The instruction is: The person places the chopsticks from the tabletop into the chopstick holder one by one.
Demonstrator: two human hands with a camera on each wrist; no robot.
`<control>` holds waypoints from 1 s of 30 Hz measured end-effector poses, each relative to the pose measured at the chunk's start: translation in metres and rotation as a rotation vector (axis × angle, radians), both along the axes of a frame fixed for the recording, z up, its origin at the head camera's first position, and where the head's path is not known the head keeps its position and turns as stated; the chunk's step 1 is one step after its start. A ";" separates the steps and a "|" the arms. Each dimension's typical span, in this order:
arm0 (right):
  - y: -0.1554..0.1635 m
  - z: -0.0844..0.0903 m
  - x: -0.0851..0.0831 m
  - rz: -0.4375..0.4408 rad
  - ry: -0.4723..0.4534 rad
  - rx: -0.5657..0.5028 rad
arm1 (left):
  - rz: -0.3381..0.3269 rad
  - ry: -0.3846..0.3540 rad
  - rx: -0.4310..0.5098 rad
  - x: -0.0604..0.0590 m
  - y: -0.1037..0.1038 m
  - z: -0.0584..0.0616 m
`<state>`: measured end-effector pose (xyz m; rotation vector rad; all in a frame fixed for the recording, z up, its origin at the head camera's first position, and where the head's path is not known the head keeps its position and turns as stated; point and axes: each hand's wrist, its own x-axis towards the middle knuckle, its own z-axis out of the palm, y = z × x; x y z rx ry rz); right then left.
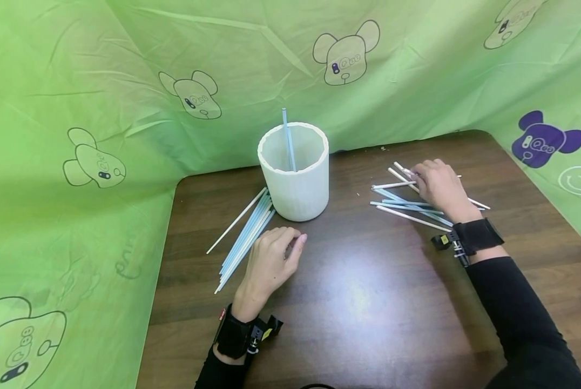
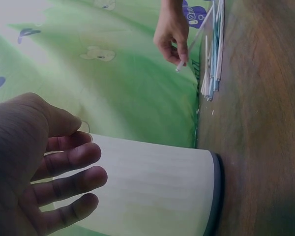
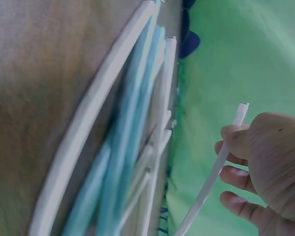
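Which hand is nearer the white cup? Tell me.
Left. The left hand rests just in front of the white cup; the right hand is far to its right, pinching a white straw.

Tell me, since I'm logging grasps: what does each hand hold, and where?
Right hand pinches a white straw near its end. Left hand holds nothing.

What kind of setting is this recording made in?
Likely a staged recording booth, not a home or workshop: a dark wooden table closed in on three sides by a green cartoon-bear cloth, with only a white cup and loose straws on it.
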<state>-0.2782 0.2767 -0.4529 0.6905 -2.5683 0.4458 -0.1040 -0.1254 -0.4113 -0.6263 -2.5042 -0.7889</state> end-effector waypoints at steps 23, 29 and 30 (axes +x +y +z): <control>-0.022 0.141 0.011 0.001 0.303 -0.271 | 0.015 0.020 -0.018 0.003 -0.004 -0.001; -0.047 0.184 0.013 0.042 0.352 -0.387 | 0.009 0.021 -0.018 0.003 -0.004 -0.001; -0.052 0.190 0.013 0.042 0.363 -0.411 | 0.009 0.023 -0.019 0.003 -0.004 -0.001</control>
